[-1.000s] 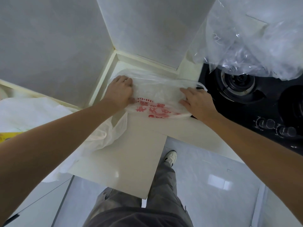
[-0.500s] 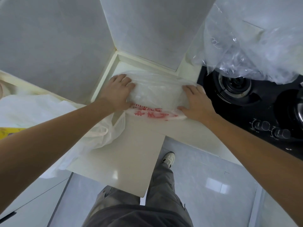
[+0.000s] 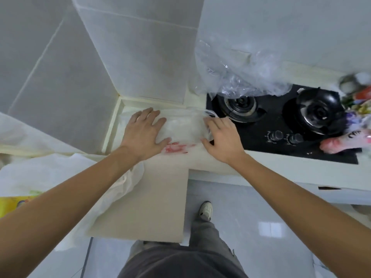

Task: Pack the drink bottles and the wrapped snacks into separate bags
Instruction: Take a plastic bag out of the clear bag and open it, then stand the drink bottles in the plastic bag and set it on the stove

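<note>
Head view. Left hand (image 3: 143, 133): fingers straight, spread, pressing flat on plastic bag (image 3: 183, 128). Right hand (image 3: 222, 138): fingers extended, resting on the bag's right edge. Bag: red-printed, flat on countertop (image 3: 152, 197), just left of stove (image 3: 281, 121). Wrapped snacks (image 3: 345, 141): right of stove.
</note>
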